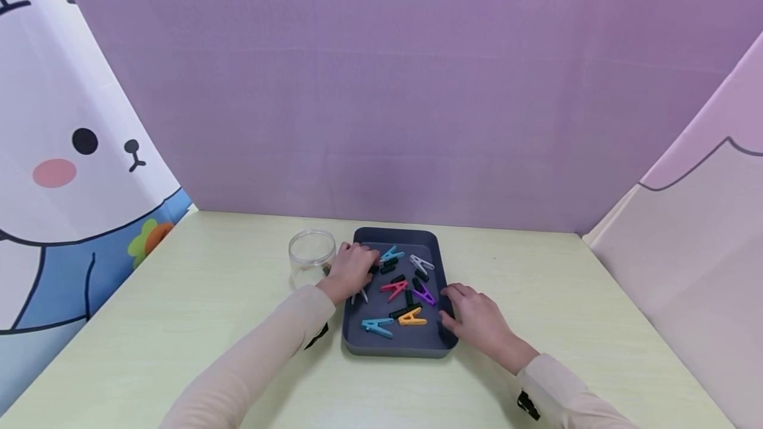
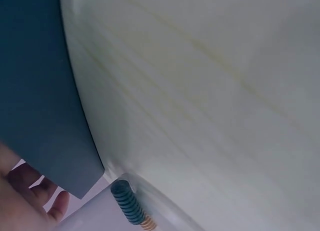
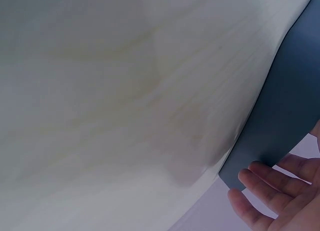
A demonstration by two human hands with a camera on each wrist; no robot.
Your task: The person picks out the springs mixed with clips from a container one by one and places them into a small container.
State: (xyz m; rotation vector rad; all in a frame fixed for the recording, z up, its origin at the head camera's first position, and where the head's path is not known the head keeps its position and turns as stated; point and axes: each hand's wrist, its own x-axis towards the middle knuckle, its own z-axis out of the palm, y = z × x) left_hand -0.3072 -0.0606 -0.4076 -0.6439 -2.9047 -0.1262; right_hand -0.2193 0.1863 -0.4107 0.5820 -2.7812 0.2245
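Note:
A dark grey tray (image 1: 393,352) holds clothespins, among them a red one (image 1: 395,288), a purple one (image 1: 424,294), an orange one (image 1: 412,317) and a light blue one (image 1: 377,327). Several short black cylinders (image 1: 406,310) lie between them. My left hand (image 1: 352,271) reaches over the tray's left rim, its fingertips beside a black piece; whether they pinch it is hidden. At the right rim my right hand (image 1: 479,323) rests with loosely spread fingers; the right wrist view shows these fingers (image 3: 270,183) against the tray's outer wall.
A clear round jar (image 1: 312,248) stands left of the tray, close to my left hand. A dark ribbed cylinder (image 2: 126,201) with a tan end shows at the jar in the left wrist view. Purple cloth (image 1: 381,98) hangs behind the pale table (image 1: 238,270).

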